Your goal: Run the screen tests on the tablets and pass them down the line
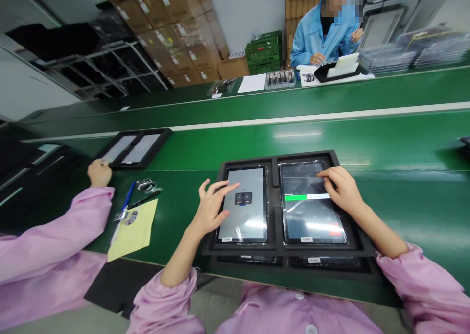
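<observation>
Two tablets lie side by side in a black foam tray in front of me. The left tablet [246, 221] shows a grey screen with a dark camera-like picture in the middle. My left hand [211, 209] hovers over its left edge, fingers spread, holding nothing. On the right tablet [312, 219] a dark screen carries a green and a white bar and a small red patch. My right hand [341, 189] is at its upper right, index finger stretched onto or just above the glass, other fingers bent. Below the black foam tray [274, 231], edges of more tablets show.
At left, a pink-sleeved co-worker's hand [100, 172] touches another tray [152, 150] of tablets. A yellow paper [141, 233], a blue pen [129, 194] and a coiled cable [147, 184] lie between us. Across the green bench [205, 150] sits a person in blue [306, 35].
</observation>
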### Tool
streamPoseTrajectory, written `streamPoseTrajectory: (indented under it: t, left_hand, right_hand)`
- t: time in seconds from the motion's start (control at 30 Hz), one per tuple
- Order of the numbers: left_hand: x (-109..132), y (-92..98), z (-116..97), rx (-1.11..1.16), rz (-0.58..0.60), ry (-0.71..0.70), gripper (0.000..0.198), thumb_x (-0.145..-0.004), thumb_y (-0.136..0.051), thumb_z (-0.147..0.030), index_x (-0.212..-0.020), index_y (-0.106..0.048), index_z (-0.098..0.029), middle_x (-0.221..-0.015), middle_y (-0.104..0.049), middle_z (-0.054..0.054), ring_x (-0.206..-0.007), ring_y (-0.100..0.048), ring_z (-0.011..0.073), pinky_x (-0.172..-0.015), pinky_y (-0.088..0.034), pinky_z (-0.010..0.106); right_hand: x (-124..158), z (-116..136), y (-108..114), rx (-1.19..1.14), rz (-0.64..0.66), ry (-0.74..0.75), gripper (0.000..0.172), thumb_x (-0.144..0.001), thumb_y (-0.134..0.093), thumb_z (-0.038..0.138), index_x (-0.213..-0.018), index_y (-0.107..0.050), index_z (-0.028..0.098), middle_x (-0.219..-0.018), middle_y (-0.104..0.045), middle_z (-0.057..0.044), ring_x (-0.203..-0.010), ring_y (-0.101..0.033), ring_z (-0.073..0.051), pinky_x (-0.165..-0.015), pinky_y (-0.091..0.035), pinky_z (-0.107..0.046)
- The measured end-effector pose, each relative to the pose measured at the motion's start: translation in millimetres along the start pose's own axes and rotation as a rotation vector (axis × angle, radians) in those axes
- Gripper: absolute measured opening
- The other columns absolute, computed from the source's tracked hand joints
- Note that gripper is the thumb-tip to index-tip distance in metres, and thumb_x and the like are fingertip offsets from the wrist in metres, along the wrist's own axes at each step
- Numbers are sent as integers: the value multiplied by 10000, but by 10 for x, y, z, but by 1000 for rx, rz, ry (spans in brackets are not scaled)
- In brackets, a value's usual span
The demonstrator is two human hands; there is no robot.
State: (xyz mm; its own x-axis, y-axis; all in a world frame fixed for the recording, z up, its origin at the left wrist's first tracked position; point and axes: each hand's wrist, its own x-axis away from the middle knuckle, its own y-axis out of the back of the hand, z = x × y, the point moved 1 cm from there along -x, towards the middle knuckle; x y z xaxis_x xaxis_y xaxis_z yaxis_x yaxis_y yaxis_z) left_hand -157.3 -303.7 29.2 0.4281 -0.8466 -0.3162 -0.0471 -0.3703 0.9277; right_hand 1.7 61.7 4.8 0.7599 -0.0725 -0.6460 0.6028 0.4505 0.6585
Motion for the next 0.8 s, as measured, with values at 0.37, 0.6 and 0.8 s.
streamPoseTrajectory:
  t: [0.37,0.6,0.8]
  left_hand:
    - [-42,-256,34,91,-17,3,431,-1007,-312,-480,-1067,-643,-211,-998,-744,69,-937,-648,242,-993,-402,458]
    - [-19,-271,0,106,177,-156,467,-986,-339,-518,-1260,-626,-270,-1172,-734,53,-1146,-604,270,-1149,-219,536]
    - [-459,-85,46,195,114,-100,500,-986,-291,-515,-1171,-671,-248,-1141,-738,63,-1100,-619,266,-1085,-349,494]
  right_hand:
    - [0,-9,-16,-40,37,-40,217,-920,-444,125,-918,-634,230,-837,-655,-56,-824,-607,-244,-716,-497,-381]
    - [-6,27,44,-190,63,2,364,-1013,-398,268,-819,-702,216,-841,-639,-60,-803,-588,-216,-728,-483,-368]
    - [1,7,21,-177,115,52,448,-944,-408,211,-671,-763,239,-863,-645,-64,-801,-570,-207,-714,-465,-369]
